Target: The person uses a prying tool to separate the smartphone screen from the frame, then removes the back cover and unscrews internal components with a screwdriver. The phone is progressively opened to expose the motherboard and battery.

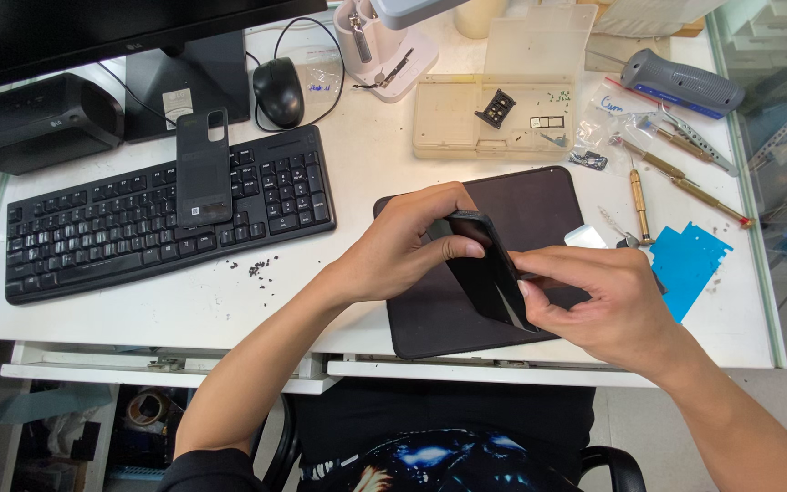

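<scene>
Left of frame, a phone back cover (203,169) is lying on the keyboard (166,219), parked aside. At centre, the left hand (403,246) is gripping the dark phone (489,273), tilting it above the mat (539,205); the right hand (598,301) is pinching its lower edge, steadying it.

Both hands, left (403,246) and right (608,305), grip a black phone (485,269) above a dark mat (539,205).

Phone repair bench, workshop type. Evidence: white desk with dark work mat (539,205), screwdrivers (680,178), compartmented parts box (494,114), loose phone back cover (203,170) lying on keyboard (93,232), monitor (93,27).
</scene>
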